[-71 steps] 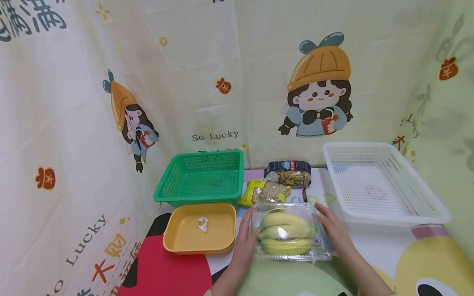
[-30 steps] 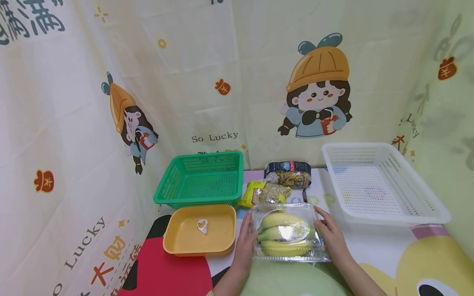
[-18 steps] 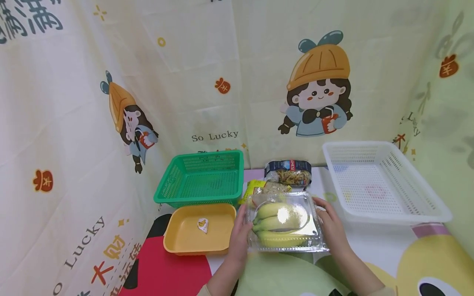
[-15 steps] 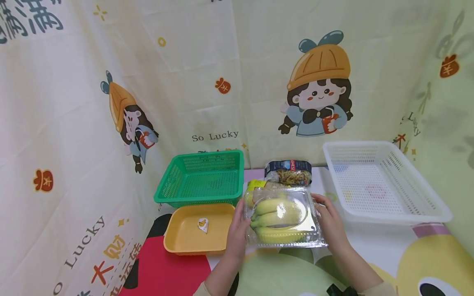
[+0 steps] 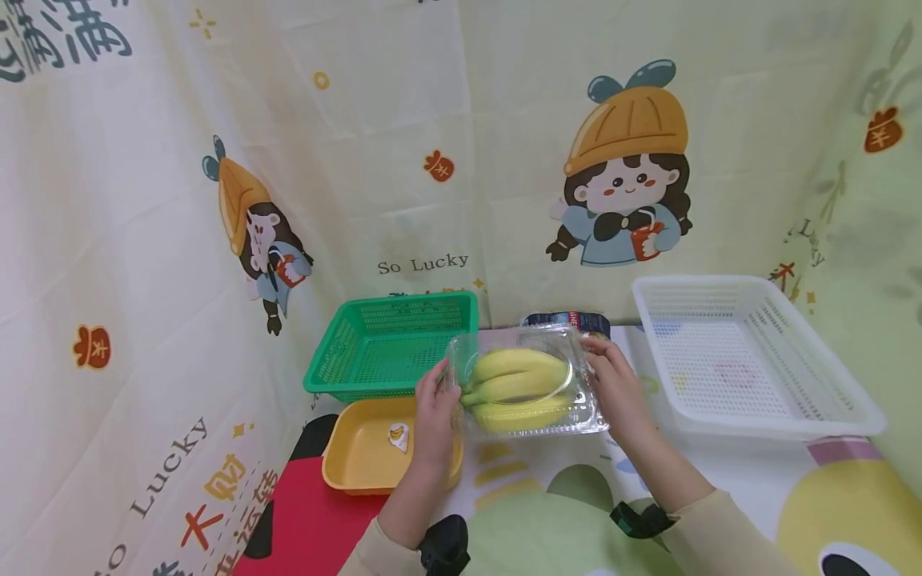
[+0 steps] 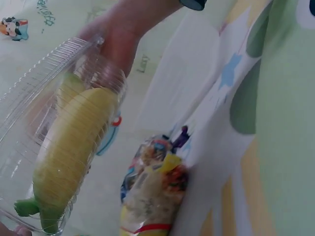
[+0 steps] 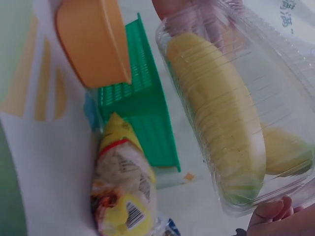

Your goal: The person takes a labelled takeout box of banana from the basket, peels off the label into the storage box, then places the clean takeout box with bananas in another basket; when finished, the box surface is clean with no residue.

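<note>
Both hands hold a clear plastic clamshell box [image 5: 536, 432] with several yellow bananas [image 5: 520, 384] inside. My left hand [image 5: 432, 424] grips its left side and my right hand [image 5: 615, 392] its right side. In the head view the box is raised and slightly tilted, overlapping the green basket's right edge and the bags behind. From the left wrist, a banana [image 6: 74, 147] shows through the ribbed wall, with the right hand [image 6: 115, 46] at the far end. The right wrist view shows the right fingers [image 7: 275, 211] at the box's lower corner.
A green basket [image 5: 468, 308] stands behind a yellow tray [image 5: 346, 472] bearing a small banana label [image 5: 398, 436]. At right is a white basket [image 5: 814, 428]. Behind the box lie a dark pasta bag [image 5: 555, 320] and a yellow food bag [image 7: 123, 187], hidden in the head view.
Both hands have lifted the box of bananas off its place and moved it up, away and left. It now covers the yellow bag and part of the pasta bag.
</note>
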`<state>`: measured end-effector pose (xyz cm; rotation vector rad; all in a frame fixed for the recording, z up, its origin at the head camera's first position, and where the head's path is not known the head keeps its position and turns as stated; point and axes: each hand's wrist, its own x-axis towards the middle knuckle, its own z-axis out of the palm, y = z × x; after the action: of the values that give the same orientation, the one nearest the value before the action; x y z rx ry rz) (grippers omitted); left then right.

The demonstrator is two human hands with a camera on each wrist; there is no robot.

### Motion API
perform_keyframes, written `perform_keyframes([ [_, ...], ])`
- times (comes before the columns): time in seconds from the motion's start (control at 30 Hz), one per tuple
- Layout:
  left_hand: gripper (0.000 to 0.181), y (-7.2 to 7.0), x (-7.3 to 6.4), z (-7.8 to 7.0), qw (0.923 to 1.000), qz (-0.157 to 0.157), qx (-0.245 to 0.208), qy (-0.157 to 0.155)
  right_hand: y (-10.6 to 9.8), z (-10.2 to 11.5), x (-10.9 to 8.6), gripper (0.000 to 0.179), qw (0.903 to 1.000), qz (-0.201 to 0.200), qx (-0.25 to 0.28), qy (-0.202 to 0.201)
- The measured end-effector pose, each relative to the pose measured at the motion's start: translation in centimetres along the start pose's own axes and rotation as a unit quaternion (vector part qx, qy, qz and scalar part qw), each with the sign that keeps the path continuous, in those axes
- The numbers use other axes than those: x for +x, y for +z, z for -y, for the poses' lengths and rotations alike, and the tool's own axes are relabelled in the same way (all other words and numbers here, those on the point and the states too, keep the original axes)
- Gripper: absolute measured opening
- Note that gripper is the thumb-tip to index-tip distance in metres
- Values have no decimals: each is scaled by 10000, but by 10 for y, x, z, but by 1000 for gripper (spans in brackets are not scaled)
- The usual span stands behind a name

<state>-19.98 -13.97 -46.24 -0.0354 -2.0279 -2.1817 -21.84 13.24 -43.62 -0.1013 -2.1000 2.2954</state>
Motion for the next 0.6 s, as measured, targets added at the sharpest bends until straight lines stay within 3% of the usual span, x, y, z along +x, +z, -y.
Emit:
perform_keyframes([
  [0.33,42,-28,33,-16,9984,-536,157,-15,32,14,29,38,9998,153,-9,-84],
  [0.6,39,-62,62,-22,9933,-1042,501,-31,71,19,51,37,9995,273,-136,2],
])
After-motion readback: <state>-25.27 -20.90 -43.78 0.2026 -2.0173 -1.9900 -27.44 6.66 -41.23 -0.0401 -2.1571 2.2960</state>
